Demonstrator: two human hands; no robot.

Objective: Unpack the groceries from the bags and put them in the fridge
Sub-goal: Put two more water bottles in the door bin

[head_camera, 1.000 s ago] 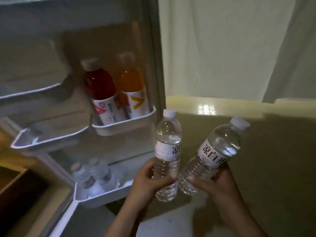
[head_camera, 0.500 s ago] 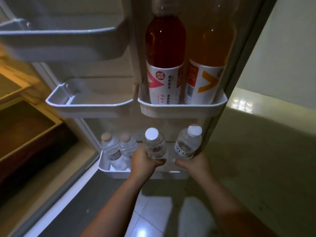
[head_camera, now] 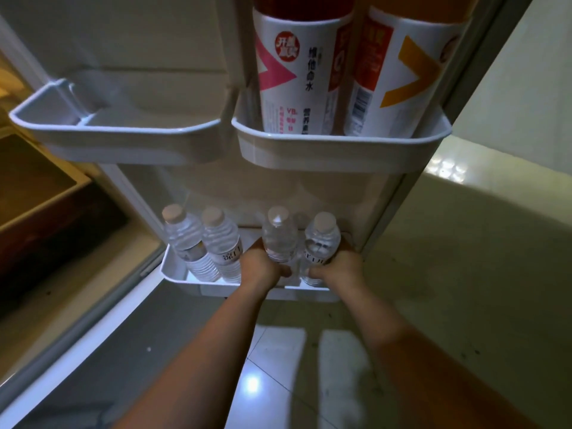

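A: Start nearest you. What sits at six o'clock?

B: Your two forearms, reaching out over the tiled floor (head_camera: 272,360). Your left hand (head_camera: 263,267) has its grip wrapped round a clear water bottle (head_camera: 278,239); your right hand (head_camera: 343,267) has its grip wrapped round a second water bottle (head_camera: 322,243), just at three o'clock of the first.

A: And where are those two bottles?

B: Upright in the bottom door shelf (head_camera: 216,287) of the open fridge door, toward its right end. Whether their bases touch the shelf you cannot tell; your hands hide them.

A: Anything at nine o'clock of your left hand?

B: Two more water bottles (head_camera: 213,243) stand side by side in the same shelf, touching.

A: Farther up, toward twelve?

B: The right-hand upper door bin (head_camera: 340,153) holds a red drink bottle (head_camera: 294,75) and an orange drink bottle (head_camera: 399,78), side by side. At its nine o'clock is another door bin (head_camera: 123,140).
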